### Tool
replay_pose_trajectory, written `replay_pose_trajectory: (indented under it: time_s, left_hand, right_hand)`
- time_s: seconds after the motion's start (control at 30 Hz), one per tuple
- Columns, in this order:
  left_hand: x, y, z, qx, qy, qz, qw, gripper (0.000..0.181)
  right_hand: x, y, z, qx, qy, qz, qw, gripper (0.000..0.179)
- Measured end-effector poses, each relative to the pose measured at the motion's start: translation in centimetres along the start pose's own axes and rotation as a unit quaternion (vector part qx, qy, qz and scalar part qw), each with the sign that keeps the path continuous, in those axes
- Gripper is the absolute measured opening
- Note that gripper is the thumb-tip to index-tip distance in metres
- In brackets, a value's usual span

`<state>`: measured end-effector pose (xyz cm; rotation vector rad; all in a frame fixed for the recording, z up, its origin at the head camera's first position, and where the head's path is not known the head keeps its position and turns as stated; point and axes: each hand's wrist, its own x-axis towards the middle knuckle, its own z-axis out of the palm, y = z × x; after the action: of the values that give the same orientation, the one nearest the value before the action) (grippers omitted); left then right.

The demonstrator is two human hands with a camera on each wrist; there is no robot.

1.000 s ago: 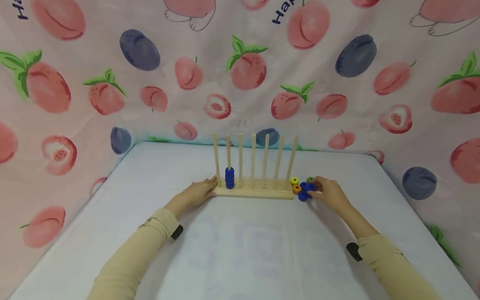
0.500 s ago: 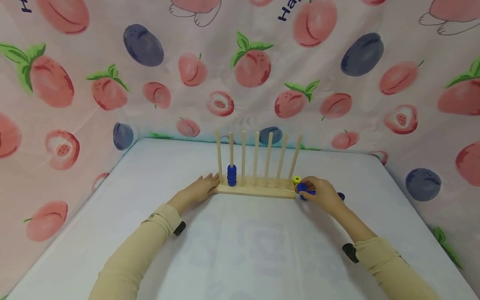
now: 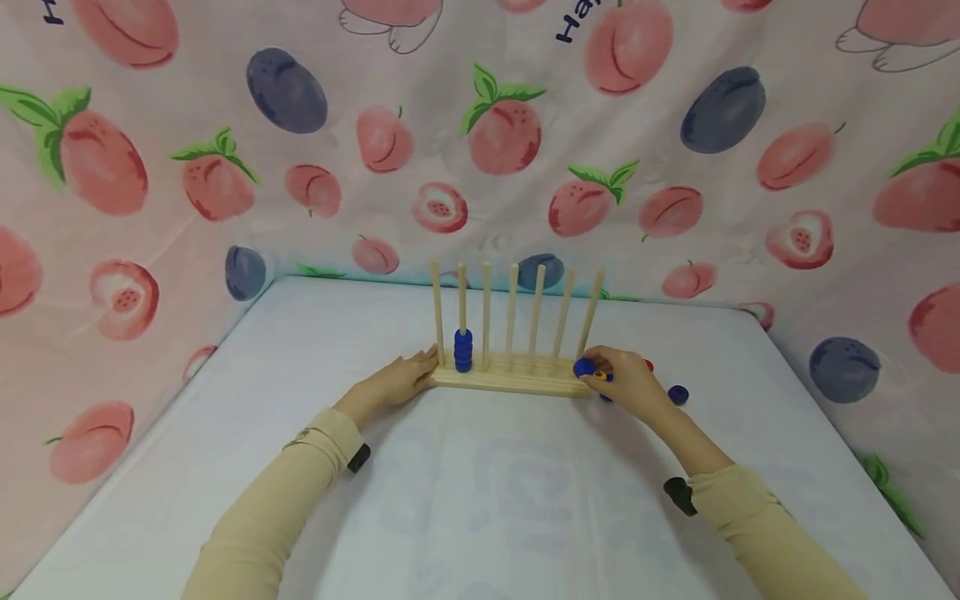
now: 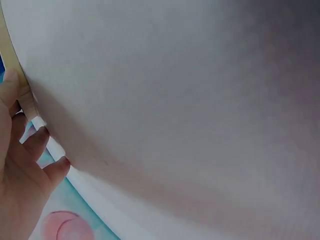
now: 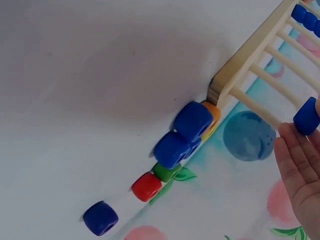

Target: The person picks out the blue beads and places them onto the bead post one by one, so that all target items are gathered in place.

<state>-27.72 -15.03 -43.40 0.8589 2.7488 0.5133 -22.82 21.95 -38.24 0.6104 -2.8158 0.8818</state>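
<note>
Bead (image 3: 584,367), round and blue, is pinched by the right hand (image 3: 628,380) near a pale wooden peg rack (image 3: 510,384), left hand (image 3: 397,379) holding the rack's left end. Likely light, stiff; grip its rim.

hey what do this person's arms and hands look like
The left sleeve and right sleeve are beige, ending in cuffs. A small black object shows beside each cuff. The left hand and right hand are bare, without gloves.
</note>
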Motion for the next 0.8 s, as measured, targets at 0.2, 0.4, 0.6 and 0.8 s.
replay_pose_trajectory:
  time_s: [0.2, 0.4, 0.6, 0.8]
  left_hand:
    - [0.2, 0.0, -0.1, 0.010, 0.006, 0.006, 0.9999, 0.053]
    - [0.3, -0.1, -0.1, 0.000, 0.005, 0.001, 1.0000, 0.054]
    - [0.2, 0.1, -0.2, -0.014, -0.006, -0.011, 0.9998, 0.054]
    - [0.0, 0.2, -0.1, -0.015, -0.009, -0.017, 0.9997, 0.055]
  right_hand:
    - [0.7, -0.6, 0.3, 0.002, 0.003, -0.006, 1.0000, 0.029]
    - [1.0, -1.2, 0.6, 0.023, 0.008, -0.008, 0.9997, 0.029]
    - [1.5, -2.4, 1.1, 0.035, -0.001, -0.020, 0.9992, 0.032]
    - [2.1, -3.8, 1.5, 0.016, 0.008, -0.045, 0.9988, 0.032]
